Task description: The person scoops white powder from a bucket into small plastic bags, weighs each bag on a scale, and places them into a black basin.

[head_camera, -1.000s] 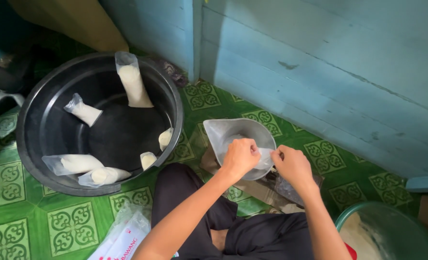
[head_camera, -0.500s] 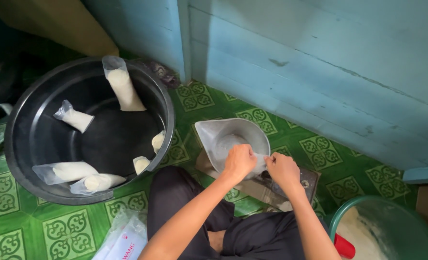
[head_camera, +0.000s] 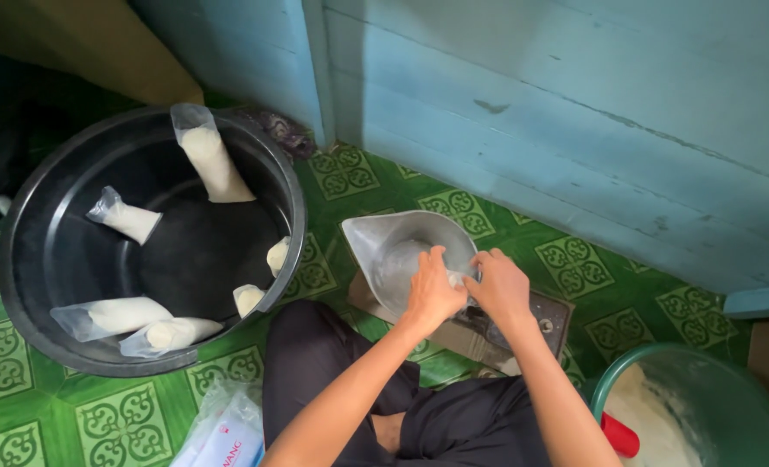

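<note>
My left hand point(head_camera: 432, 294) and my right hand point(head_camera: 498, 287) meet over a grey metal scale pan point(head_camera: 382, 244) that sits on a weighing scale point(head_camera: 547, 316). Both hands pinch a small clear plastic bag point(head_camera: 456, 278) between them above the pan's near edge. The bag is mostly hidden by my fingers, and I cannot tell what it holds. My black-clothed legs point(head_camera: 315, 363) lie below my arms.
A big black basin point(head_camera: 21, 259) at left holds several clear bags of white powder point(head_camera: 211, 160). A green bucket point(head_camera: 661, 363) with white powder and a red scoop point(head_camera: 619, 434) stands at lower right. A packet of plastic bags point(head_camera: 224, 428) lies on the green patterned floor. A blue wooden wall point(head_camera: 574, 112) runs behind.
My hands have come closer together over the pan and now touch around the small bag. The view has shifted slightly, so the basin sits further left.
</note>
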